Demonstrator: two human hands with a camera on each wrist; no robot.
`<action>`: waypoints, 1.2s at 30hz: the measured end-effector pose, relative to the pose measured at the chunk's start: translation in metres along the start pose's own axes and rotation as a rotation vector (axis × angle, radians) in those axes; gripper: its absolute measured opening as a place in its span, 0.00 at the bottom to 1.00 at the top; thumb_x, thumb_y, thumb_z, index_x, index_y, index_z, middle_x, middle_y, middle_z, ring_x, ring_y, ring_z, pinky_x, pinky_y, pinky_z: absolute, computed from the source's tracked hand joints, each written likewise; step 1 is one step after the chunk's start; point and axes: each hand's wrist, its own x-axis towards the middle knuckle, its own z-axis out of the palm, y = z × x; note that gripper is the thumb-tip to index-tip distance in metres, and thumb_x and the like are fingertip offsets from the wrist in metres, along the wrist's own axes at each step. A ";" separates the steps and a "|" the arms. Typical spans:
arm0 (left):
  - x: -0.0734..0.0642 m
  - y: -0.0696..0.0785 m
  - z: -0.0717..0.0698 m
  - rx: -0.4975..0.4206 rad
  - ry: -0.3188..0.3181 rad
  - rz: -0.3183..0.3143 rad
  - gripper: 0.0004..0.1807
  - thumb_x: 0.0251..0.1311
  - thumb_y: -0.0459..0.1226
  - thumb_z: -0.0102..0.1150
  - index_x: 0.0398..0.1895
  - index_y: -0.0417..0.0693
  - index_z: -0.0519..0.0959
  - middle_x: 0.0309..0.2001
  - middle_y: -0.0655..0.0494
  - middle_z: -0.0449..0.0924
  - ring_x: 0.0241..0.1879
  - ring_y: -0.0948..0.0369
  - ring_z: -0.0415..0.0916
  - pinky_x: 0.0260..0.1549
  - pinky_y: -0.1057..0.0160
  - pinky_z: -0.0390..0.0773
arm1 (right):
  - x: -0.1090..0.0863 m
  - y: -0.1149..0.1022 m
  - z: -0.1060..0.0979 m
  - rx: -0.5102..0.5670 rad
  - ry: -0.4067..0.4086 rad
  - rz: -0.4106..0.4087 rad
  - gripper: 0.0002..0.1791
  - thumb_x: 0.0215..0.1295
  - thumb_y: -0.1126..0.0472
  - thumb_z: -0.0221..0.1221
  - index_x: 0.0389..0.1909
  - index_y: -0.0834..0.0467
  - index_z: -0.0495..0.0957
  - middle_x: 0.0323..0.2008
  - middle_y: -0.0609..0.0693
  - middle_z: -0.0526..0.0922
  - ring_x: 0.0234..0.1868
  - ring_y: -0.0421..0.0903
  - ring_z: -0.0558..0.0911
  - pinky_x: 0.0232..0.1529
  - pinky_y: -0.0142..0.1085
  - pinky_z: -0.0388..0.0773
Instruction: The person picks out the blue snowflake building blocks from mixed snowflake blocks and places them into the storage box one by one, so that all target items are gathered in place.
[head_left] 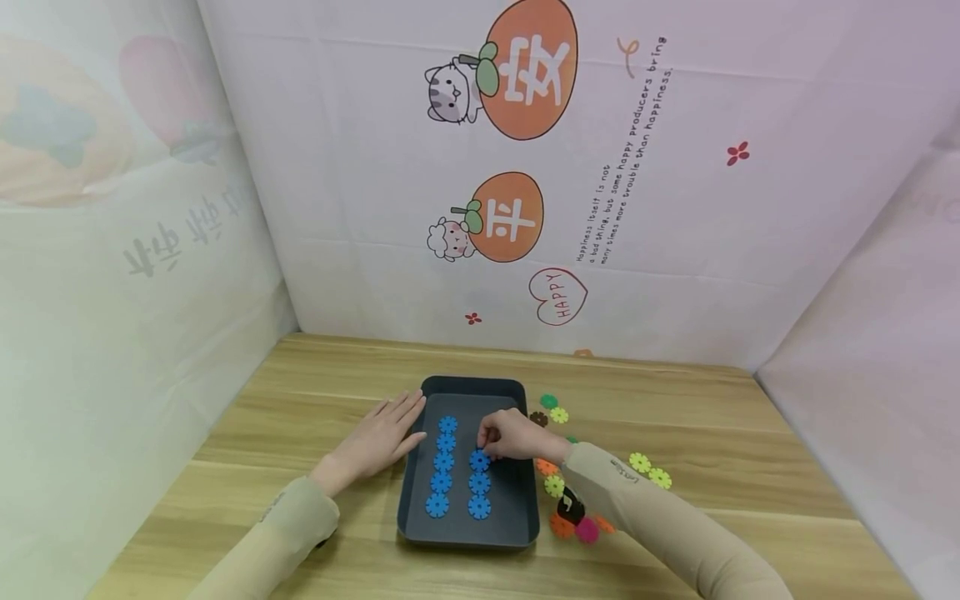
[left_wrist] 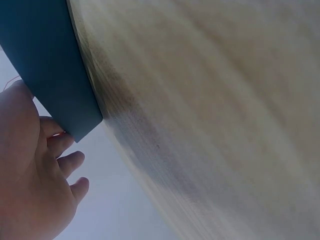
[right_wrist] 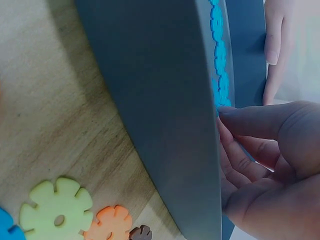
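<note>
A dark grey tray (head_left: 497,533) lies on the table with blue notched plastic discs in two columns. The left column (head_left: 442,461) has several discs in a chain; the right one has three. At the far end of the right column, my right hand (head_left: 512,435) pinches the topmost blue disc (head_left: 479,460) between thumb and fingertips. In the right wrist view the thumb (right_wrist: 260,120) meets the edge of the blue pieces (right_wrist: 220,60). With fingers extended, my left hand (head_left: 378,437) rests on the tray's left rim; the left wrist view shows its fingers (left_wrist: 60,145) against the tray wall (left_wrist: 55,65).
Right of the tray, loose notched discs lie scattered on the wooden table (head_left: 345,375): a green one (head_left: 549,402), a brown one (head_left: 538,418), an orange one (head_left: 561,526), a magenta one (head_left: 587,530) and yellow ones (head_left: 660,477). A black item (head_left: 571,506) lies among them. Printed cloth walls surround the table.
</note>
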 end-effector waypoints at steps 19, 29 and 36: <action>0.000 -0.002 0.001 -0.008 0.001 -0.008 0.35 0.76 0.52 0.43 0.77 0.41 0.56 0.78 0.44 0.54 0.77 0.44 0.54 0.73 0.40 0.57 | -0.035 0.003 -0.044 0.079 0.107 -0.034 0.04 0.67 0.69 0.59 0.39 0.67 0.79 0.34 0.57 0.85 0.31 0.48 0.86 0.32 0.28 0.82; 0.000 -0.002 0.002 0.004 -0.015 -0.018 0.36 0.76 0.53 0.41 0.78 0.42 0.55 0.79 0.45 0.53 0.78 0.45 0.53 0.74 0.41 0.56 | -0.070 0.031 -0.055 0.061 0.157 0.000 0.04 0.66 0.69 0.60 0.38 0.67 0.80 0.34 0.56 0.84 0.33 0.42 0.83 0.39 0.30 0.83; 0.000 -0.001 0.002 0.006 -0.001 -0.007 0.35 0.76 0.52 0.42 0.77 0.41 0.56 0.78 0.44 0.54 0.77 0.44 0.54 0.74 0.40 0.57 | -0.089 0.048 -0.048 0.056 0.150 0.082 0.05 0.65 0.66 0.62 0.38 0.65 0.81 0.34 0.53 0.85 0.34 0.39 0.81 0.33 0.27 0.78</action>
